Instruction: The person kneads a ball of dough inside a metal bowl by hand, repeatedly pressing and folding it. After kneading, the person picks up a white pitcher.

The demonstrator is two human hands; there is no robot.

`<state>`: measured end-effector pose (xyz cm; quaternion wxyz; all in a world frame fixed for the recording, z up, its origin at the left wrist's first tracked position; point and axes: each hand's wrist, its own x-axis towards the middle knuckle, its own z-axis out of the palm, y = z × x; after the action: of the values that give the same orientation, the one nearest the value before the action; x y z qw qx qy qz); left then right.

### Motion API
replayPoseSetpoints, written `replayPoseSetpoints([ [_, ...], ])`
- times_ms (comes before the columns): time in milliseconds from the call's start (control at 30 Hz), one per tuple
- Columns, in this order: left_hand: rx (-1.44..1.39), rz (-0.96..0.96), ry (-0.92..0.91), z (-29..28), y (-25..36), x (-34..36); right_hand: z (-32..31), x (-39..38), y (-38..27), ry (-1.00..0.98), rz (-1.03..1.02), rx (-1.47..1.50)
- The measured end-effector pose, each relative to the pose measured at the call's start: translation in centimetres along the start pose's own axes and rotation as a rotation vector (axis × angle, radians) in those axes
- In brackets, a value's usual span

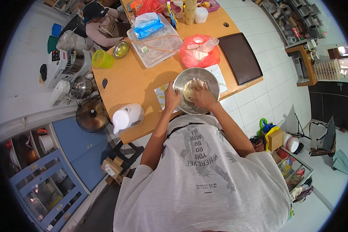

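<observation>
A steel mixing bowl [178, 78] stands near the front edge of the wooden table, on a white patterned sheet [218, 74]. Pale dough [188, 92] lies in it, and bits of it are smeared on the bowl's inner wall. My left hand [171, 97] grips the bowl's left rim, the thumb over the edge. Inside the bowl, my right hand [202, 95] rests on the dough with its fingers stretched out and somewhat spread. The hand hides part of the dough.
Beyond the bowl sits a red plastic bag [187, 60]; right of it lies a dark brown tray [240, 58]. A white pitcher [132, 115] stands at the left corner. Farther back are a clear plastic container [154, 52], a yellow-green cup [102, 59] and a seated person [104, 29].
</observation>
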<state>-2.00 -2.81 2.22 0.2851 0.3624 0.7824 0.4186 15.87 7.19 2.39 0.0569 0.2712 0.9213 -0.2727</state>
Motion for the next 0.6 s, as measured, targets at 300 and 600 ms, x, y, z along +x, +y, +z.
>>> replayPoseSetpoints([
  [300,-0.043,0.093,-0.064,-0.1,0.6,1.1,0.2,-1.1,-1.7,0.114,0.029,-0.026],
  [600,-0.060,0.113,-0.075,-0.1,1.1,1.2,-2.1,0.9,-1.9,-0.108,0.128,0.033],
])
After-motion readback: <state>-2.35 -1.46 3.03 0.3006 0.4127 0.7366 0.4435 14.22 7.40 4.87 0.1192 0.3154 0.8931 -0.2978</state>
